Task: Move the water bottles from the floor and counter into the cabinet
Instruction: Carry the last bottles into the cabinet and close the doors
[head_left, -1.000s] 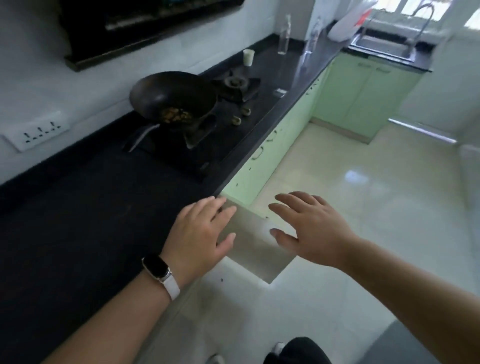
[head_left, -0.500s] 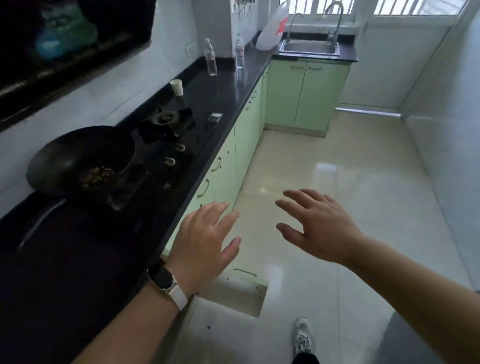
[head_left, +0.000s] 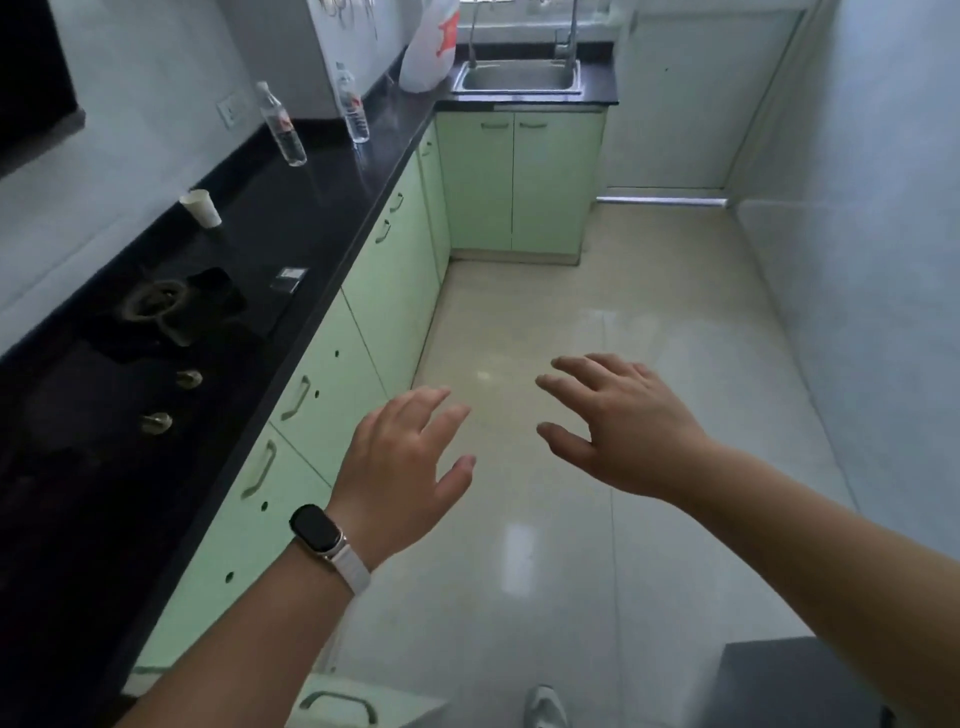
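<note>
A: Where are the bottles?

B: Two stand upright on the black counter (head_left: 291, 218) at about eleven o'clock from the hands. The near bottle (head_left: 280, 124) sits by the wall; the far bottle (head_left: 353, 109) stands just beyond it toward twelve, near the counter's front edge. No bottle shows on the floor (head_left: 649, 364) in this view.

A: And the hands?

B: The left hand (head_left: 400, 467), with a watch (head_left: 318, 535) on its wrist, and the right hand (head_left: 628, 426) both hang in the air over the floor, fingers spread and loose, gripping nothing. The bottles are well apart from them.

A: So what makes the next bit go well?

B: Walking closer first, I'd say, since neither bottle looks reachable from here. Then take each around the middle, one per hand, and lift straight up so neither knocks the other or the white bag (head_left: 428, 52) at twelve. The paper cup (head_left: 201, 208) at ten is clear of the path.

A: And the cabinet?

B: A door edge with a handle (head_left: 337, 704) shows at six, possibly open; it's cut off, so I can't be sure.
</note>
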